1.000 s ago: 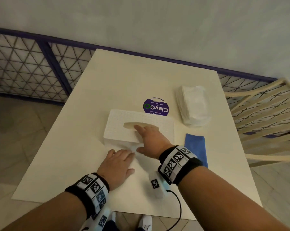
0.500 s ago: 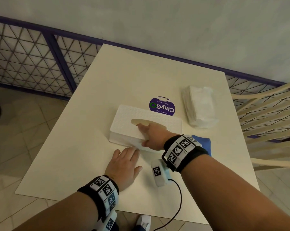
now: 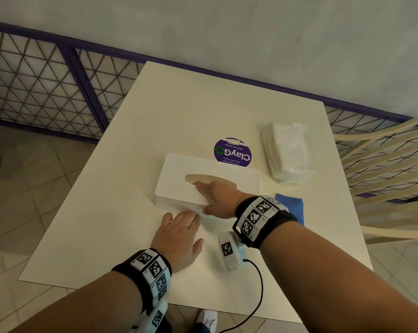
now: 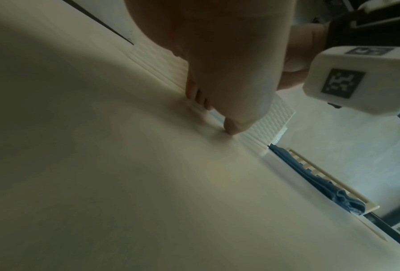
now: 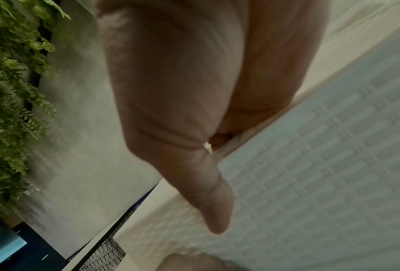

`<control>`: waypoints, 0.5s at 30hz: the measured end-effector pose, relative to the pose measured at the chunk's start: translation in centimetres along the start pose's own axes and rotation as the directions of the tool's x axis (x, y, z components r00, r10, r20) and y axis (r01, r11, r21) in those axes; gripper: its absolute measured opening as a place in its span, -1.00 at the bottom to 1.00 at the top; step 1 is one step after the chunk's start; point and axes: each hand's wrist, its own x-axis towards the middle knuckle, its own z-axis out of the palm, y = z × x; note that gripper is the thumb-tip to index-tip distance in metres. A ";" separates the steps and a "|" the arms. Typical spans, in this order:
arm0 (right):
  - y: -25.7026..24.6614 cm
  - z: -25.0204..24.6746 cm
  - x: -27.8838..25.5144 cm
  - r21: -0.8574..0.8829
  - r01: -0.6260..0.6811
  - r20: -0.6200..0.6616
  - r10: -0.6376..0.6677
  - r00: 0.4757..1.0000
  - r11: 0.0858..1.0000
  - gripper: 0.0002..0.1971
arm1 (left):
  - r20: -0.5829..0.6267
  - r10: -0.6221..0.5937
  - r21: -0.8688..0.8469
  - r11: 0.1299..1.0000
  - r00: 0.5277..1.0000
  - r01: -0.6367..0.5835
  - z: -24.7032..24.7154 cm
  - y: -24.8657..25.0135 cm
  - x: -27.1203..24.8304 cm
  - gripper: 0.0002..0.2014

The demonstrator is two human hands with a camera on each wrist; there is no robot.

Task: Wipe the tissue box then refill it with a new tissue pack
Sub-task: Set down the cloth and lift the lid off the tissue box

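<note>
Your one desk (image 3: 135, 236) fills the frame's middle, and the single tissue box (image 3: 179, 174) sits at its centre. Your right hand (image 3: 217, 198) grasps the box's near edge, fingers hooked in the oval slot, thumb on the side. Your left hand (image 3: 179, 236) lies flat and released just below it. You seem to be opening the lid; next, lift it steadily. One tissue pack (image 3: 287, 152) waits centre right, one blue cloth (image 3: 292, 205) below it.
</note>
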 end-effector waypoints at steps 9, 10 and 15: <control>0.0 -2.4 -0.4 0.076 0.023 0.000 -0.023 1.000 0.997 -0.19 | 0.004 -0.015 0.012 1.000 1.000 0.015 -0.4 0.4 0.1 -0.50; 0.0 -3.0 -0.7 0.081 0.026 -0.001 -0.026 1.000 0.996 -0.19 | 0.014 -0.012 0.003 1.000 1.000 0.012 -0.5 0.4 0.1 -0.52; 0.8 -6.2 -1.9 0.061 0.003 -0.108 0.003 0.994 0.998 -0.28 | 0.042 -0.058 -0.122 0.991 0.997 0.063 -2.7 -0.6 -1.4 -0.51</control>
